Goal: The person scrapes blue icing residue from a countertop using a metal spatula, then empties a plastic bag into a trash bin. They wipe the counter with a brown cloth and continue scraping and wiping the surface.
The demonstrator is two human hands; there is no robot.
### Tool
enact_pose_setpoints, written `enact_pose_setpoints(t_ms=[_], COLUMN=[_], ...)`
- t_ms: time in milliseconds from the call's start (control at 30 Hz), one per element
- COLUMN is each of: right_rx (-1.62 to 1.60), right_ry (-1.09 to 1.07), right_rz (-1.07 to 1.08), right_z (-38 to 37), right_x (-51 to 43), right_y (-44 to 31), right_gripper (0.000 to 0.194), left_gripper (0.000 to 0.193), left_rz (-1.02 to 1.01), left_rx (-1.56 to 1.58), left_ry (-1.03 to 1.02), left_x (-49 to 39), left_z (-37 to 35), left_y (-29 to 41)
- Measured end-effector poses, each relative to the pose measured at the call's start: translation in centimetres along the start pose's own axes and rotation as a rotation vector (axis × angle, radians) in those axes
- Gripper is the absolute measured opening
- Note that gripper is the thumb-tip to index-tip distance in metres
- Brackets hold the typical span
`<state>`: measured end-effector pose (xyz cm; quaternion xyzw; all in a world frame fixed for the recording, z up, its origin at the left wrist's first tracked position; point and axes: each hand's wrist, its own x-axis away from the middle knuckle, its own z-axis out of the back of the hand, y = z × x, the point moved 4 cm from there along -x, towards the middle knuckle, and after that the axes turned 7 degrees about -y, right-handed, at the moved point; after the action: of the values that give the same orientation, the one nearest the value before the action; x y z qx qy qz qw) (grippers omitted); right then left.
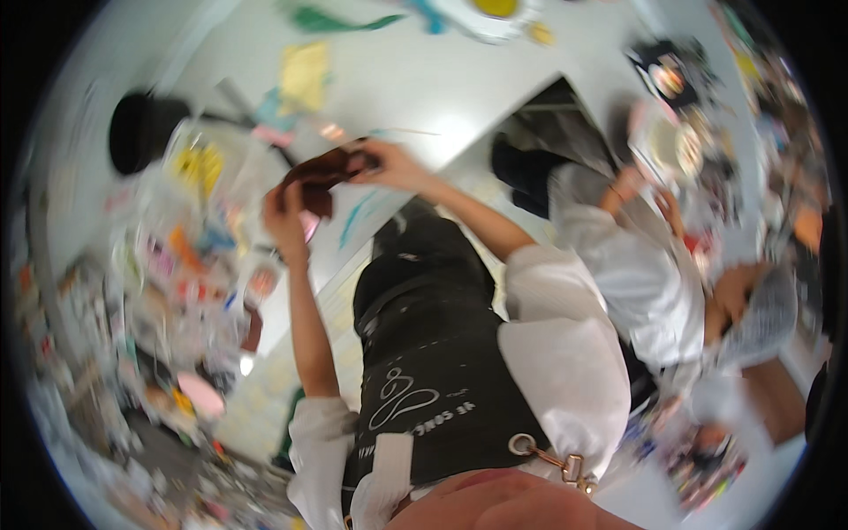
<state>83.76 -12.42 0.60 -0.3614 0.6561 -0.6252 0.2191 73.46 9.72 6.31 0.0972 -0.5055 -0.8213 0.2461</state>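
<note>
A dark brown, folded piece of soft sheet material (pixel 318 173) is held over the white table (pixel 397 79). My left hand (pixel 285 222) grips its near left end, with the fingers wrapped over it. At its right end, my right hand (pixel 394 165) pinches it, along with a small dark part that is too blurred to name. A flap of the brown piece hangs down between the hands. Just beyond it on the table lie a pink strip (pixel 273 136) and a yellow sheet (pixel 305 76).
To the left stand a black round container (pixel 142 132) and a heap of clear plastic bags (pixel 192 232) with colourful contents. A co-worker in a white top (pixel 636 278) sits close on my right, hands near a pale round item (pixel 662 149). Green material (pixel 338 20) lies at the far side.
</note>
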Motion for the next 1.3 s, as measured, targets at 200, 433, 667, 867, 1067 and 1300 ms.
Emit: enact_pose_setpoints(t_ms=[200,433,667,867,1067,1300], right_rx=[0.015,-0.038,0.067,0.225,0.407,0.506], right_ry=[0.182,0.317,0.490,0.280,0.344,0.330], right_rz=[0.298,0.395,0.426,0.325,0.216,0.184], right_z=[-5.3,-5.8,-5.3,-4.6,-5.0,-3.8], right_x=[-1.0,-0.1,1.5,4.5,7.2,8.3], right_y=[-7.9,-10.9,-15.3,-21.4,-26.1,-25.7], right_gripper=[0.042,0.036,0.028,0.027,0.032,0.036], left_gripper=[0.027,0.024,0.019,0.020,0.027,0.022], left_rz=[0.003,-0.036,-0.007,-0.211,-0.511,-0.720], left_rx=[0.017,0.139,0.209,-0.126,-0.027,-0.083], left_ry=[0.007,-0.138,-0.434,-0.708,-0.536,-0.371], left_x=[0.8,0.9,0.6,-0.1,-1.0,0.5], left_z=[0.5,1.6,5.2,11.9,15.0,16.0], left_y=[6.8,11.0,13.2,14.4,17.8,22.9])
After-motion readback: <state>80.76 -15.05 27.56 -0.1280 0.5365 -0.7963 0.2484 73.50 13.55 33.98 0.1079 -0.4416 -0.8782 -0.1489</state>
